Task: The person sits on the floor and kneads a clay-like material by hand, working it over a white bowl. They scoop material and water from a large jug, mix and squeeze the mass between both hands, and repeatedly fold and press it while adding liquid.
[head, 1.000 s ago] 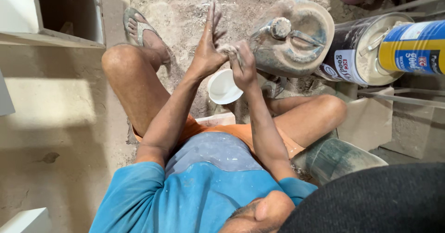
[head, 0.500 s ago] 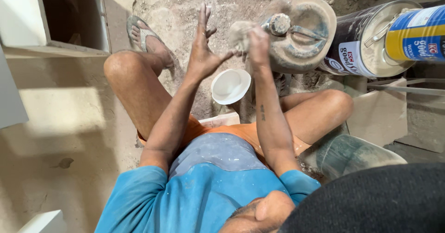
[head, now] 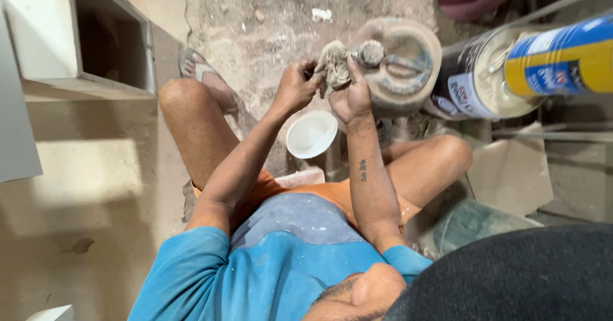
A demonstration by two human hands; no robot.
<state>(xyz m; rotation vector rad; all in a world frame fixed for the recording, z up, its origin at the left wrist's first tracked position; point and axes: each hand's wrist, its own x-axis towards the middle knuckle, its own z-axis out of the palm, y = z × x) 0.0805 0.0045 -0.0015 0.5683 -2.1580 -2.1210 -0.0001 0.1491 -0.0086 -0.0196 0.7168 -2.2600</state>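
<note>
From the head view, your left hand (head: 295, 88) and right hand (head: 350, 97) are both up in front of you, fingers closed around a crumpled, dust-grey rag (head: 333, 65) pinched between them, just beside the grimy round container (head: 402, 65) lying on the dirt floor (head: 255, 14). Right below your hands sits a small white bowl (head: 311, 134) between your knees, and off to the right a big open can (head: 479, 78) and a blue-and-yellow can (head: 565, 56) rest close together.
</note>
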